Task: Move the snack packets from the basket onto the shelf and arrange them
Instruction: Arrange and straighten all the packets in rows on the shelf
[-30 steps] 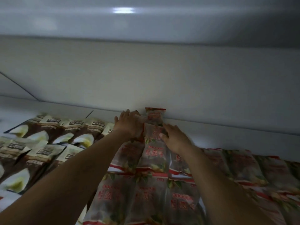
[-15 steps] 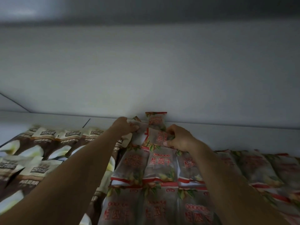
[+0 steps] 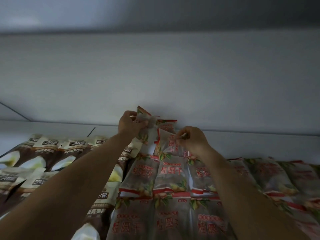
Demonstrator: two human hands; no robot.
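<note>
At the far edge of the shelf (image 3: 259, 144), against the back wall (image 3: 173, 75), the left hand (image 3: 129, 125) grips a raised red-trimmed snack packet (image 3: 149, 134) and the right hand (image 3: 194, 142) pinches the adjacent packet (image 3: 168, 144), both beyond flat rows of red-printed packets (image 3: 171, 177), with brown-and-cream packets (image 3: 52, 153) lying to the left.

See-through packets (image 3: 171, 172): red characters, red bands along the ends, green leaves and yellow-brown fruit printed at the corners. Brown packets (image 3: 52, 154): cream tops, dark labels with white characters, pale yellow-white shapes. Shelf (image 3: 251, 142): plain white. Back wall (image 3: 155, 75): plain grey-white.
</note>
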